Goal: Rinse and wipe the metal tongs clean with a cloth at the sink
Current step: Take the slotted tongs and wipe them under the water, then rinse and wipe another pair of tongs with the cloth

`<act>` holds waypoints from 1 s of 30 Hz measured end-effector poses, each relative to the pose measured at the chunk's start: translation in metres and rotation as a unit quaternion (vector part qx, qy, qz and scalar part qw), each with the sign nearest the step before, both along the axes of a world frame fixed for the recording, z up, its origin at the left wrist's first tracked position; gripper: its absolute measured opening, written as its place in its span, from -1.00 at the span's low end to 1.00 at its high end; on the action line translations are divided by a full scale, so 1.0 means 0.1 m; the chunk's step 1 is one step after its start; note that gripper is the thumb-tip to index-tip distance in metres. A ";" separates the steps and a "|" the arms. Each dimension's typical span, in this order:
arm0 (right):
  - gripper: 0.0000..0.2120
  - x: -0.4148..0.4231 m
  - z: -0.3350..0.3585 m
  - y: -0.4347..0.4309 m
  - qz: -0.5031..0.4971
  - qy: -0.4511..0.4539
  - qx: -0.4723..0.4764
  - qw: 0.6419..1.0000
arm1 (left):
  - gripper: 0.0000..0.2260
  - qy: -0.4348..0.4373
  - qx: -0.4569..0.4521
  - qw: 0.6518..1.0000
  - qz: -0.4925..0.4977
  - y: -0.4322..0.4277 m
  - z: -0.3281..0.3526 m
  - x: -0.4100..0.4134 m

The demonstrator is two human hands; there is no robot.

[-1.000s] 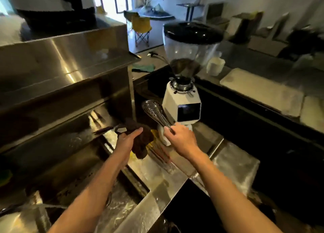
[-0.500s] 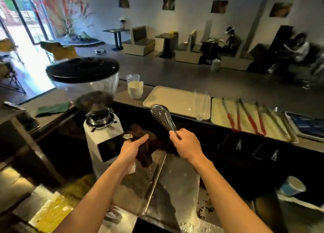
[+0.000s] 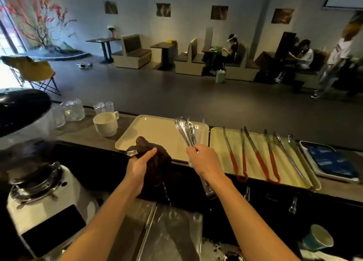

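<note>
My right hand (image 3: 205,159) grips the metal tongs (image 3: 185,132) around their middle. Their perforated spoon ends point up and away over a cream tray (image 3: 157,133), and the hinge end sticks out below my wrist. My left hand (image 3: 140,165) is closed on a bunched dark brown cloth (image 3: 157,160), held left of the tongs and apart from them. Drops fall from the cloth onto the steel counter (image 3: 176,231) below. The sink is out of view.
A second cream tray (image 3: 257,182) to the right holds several tongs, some with red handles. A white mug (image 3: 106,126) and glass cups stand at back left. A white coffee grinder (image 3: 39,211) fills the left. A teal cup (image 3: 318,239) sits at lower right. People sit beyond the counter.
The view has swung right, away from the sink and past the grinder to the trays. Both hands kept their grips and now hold the cloth and tongs in front of the trays.
</note>
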State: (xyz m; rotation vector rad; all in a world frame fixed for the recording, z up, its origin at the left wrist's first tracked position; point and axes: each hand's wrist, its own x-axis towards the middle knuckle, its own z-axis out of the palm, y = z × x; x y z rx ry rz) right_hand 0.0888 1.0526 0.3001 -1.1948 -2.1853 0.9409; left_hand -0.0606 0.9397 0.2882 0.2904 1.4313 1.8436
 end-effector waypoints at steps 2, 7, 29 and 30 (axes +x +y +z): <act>-0.66 -0.17 0.00 0.15 0.007 -0.013 -0.001 1.000 | -0.84 -0.001 -0.002 1.000 0.015 0.14 -0.03 -0.09; -0.58 -0.71 -0.13 0.54 -0.009 -0.071 0.025 0.997 | -0.89 -0.005 -0.007 0.999 0.037 0.35 -0.08 -0.26; -0.47 -1.37 -0.42 0.83 -0.040 -0.236 0.140 0.961 | -0.91 -0.036 -0.013 0.997 0.069 0.36 -0.38 -0.57; -0.46 -1.35 -0.37 0.79 -0.043 -0.245 0.158 0.956 | -0.90 -0.035 -0.010 0.997 0.072 0.32 -0.37 -0.58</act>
